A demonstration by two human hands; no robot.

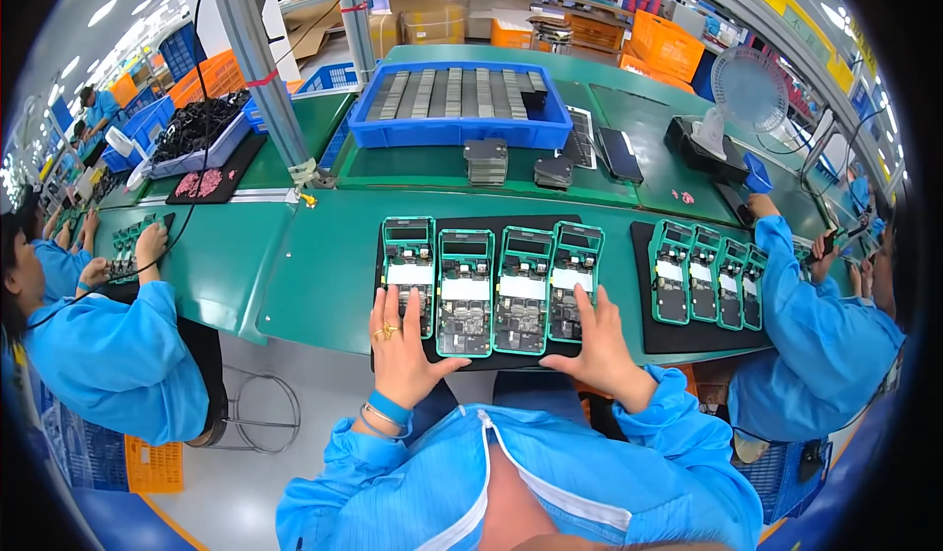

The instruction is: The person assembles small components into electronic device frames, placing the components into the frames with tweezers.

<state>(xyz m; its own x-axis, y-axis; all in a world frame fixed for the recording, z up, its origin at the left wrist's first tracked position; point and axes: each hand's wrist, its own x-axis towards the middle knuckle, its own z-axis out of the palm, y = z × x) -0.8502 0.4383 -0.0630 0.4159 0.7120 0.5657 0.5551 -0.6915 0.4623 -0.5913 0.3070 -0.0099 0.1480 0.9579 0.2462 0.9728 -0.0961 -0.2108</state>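
Observation:
Several phone assemblies with green frames and exposed circuit boards lie side by side on a black mat in front of me. My left hand is spread, its fingertips at the lower part of the leftmost assembly. Fingers apart, my right hand reaches to the rightmost assembly. Both thumbs point inward beside the lower ends of the two middle assemblies, the left-middle one and the right-middle one. White strips cross the boards.
Beyond the mat stand a blue tray of stacked flat parts, a stack of grey pieces and a phone. A second mat with similar assemblies lies to the right, near a co-worker's arm. Another co-worker sits left.

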